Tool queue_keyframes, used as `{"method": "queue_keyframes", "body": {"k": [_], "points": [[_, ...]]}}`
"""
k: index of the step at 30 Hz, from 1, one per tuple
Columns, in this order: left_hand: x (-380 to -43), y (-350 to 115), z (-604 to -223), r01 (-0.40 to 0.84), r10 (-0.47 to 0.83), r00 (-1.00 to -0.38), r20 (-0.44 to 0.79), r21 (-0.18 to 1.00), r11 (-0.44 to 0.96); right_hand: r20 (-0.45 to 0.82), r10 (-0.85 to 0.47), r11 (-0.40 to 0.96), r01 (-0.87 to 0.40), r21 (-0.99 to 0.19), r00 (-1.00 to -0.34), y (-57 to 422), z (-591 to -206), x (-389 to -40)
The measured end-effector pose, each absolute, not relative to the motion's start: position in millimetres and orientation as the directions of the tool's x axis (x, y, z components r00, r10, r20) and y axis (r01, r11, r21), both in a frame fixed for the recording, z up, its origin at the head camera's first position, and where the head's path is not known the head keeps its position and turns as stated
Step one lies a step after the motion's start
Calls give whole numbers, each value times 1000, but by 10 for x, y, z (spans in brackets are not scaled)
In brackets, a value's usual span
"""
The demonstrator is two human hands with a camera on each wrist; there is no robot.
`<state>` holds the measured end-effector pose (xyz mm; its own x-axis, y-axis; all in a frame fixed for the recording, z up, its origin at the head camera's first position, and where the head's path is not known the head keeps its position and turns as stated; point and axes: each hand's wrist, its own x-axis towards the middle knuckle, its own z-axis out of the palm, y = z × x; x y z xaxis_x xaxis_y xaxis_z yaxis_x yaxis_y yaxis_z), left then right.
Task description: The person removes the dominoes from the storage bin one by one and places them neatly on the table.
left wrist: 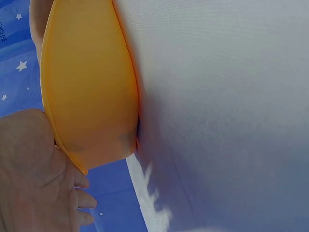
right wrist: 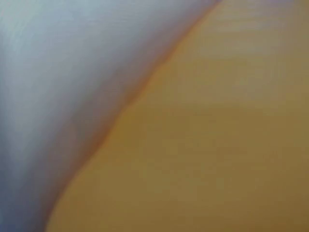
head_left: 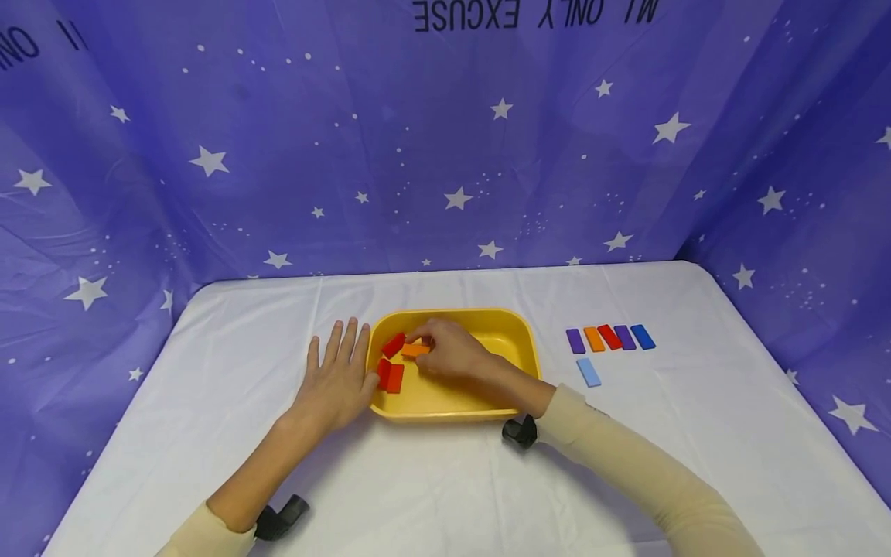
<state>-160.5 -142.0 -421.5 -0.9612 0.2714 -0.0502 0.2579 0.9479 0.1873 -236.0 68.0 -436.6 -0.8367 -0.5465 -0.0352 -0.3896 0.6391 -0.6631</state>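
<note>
A yellow plastic tub [head_left: 445,416] stands mid-table, with its outer wall [left wrist: 91,87] large in the left wrist view. Inside, at its left end, lie several red blocks [head_left: 394,379] and an orange block [head_left: 414,351]. My right hand [head_left: 448,350] reaches in over the tub's right side, its thumb and fingers pinching the orange block. A dark purple piece shows partly under those fingers. My left hand [head_left: 339,379] lies flat with fingers spread at the tub's left side, its thumb against the rim. In the right wrist view only blurred tub wall [right wrist: 203,159] and cloth show.
On the white tablecloth [head_left: 696,433] right of the tub, a row of purple, orange, red and blue blocks [head_left: 610,337] lies flat, with a light blue block [head_left: 588,372] below it. A purple starry curtain [head_left: 418,155] surrounds the table's back and sides.
</note>
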Motion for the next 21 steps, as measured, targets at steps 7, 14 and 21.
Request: {"method": "queue_keyframes", "body": {"k": [7, 14, 21], "points": [[-1607, -1414, -4197, 246, 261, -964, -58, 191, 950, -13, -514, 574, -333, -749, -858, 890, -4242, -2324], [-1608, -1416, -4212, 244, 261, -963, -62, 198, 949, 66, -436, 566, -331, -755, -897, 1308, -4067, -2229], [-1602, -1418, -4213, 239, 255, -965, -60, 202, 950, 135, -347, 595, -329, -733, -928, 1833, -3903, -2115]]}}
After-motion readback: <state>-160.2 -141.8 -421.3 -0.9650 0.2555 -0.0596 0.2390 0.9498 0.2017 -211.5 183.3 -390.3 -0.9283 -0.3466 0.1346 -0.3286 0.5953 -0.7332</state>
